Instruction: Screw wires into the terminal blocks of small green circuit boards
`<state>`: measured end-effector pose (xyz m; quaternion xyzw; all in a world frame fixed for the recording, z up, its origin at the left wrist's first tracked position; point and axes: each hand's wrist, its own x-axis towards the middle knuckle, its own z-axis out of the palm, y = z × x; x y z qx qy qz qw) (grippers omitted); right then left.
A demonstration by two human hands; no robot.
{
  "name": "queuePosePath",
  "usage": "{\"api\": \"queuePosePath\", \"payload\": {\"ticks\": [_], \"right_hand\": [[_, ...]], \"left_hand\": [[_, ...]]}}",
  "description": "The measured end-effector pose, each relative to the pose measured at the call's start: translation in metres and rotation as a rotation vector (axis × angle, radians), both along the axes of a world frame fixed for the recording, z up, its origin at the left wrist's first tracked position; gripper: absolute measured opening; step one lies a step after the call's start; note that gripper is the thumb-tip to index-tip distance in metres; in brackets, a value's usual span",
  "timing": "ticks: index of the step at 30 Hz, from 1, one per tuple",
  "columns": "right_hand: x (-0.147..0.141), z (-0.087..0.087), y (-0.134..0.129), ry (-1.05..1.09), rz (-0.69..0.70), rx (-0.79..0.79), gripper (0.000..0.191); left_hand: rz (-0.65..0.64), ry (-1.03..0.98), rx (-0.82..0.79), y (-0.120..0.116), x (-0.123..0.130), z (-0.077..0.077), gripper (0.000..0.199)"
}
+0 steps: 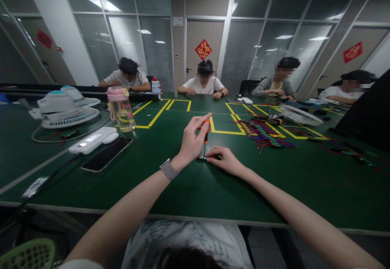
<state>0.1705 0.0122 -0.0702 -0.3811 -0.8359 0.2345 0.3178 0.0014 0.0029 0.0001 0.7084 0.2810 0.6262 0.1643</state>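
My left hand [193, 137], with a watch on its wrist, is closed around the orange and black handle of a screwdriver [206, 138]. The screwdriver stands upright, its thin shaft running down to a small green circuit board [201, 158] on the table. At the board's right edge, my right hand [224, 160] pinches it with thumb and fingers. Part of the board is hidden by the fingertips, and I cannot make out where exactly the tip meets it.
A phone [108, 154], a white power strip [93, 140], a pink-lidded bottle [122, 110] and white fans [68, 108] stand on the left. Wired circuit boards [265, 133] lie in a row to the right. Yellow tape [227, 132] marks the green table [146, 188]. Several people sit opposite.
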Motion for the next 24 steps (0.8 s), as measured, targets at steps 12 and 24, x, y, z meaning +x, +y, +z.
{"api": "queuePosePath", "payload": {"ticks": [12,24], "right_hand": [[-0.0005,0.0007,-0.0013,0.013,-0.002,-0.008,0.012],[-0.0004,0.0007,-0.0007,0.001,-0.006,0.006,0.013]], "left_hand": [[0.031,0.002,0.011,-0.001,0.0009,0.0004,0.023],[0.041,-0.008,0.017,-0.0002,0.0005,-0.0011,0.022]]}}
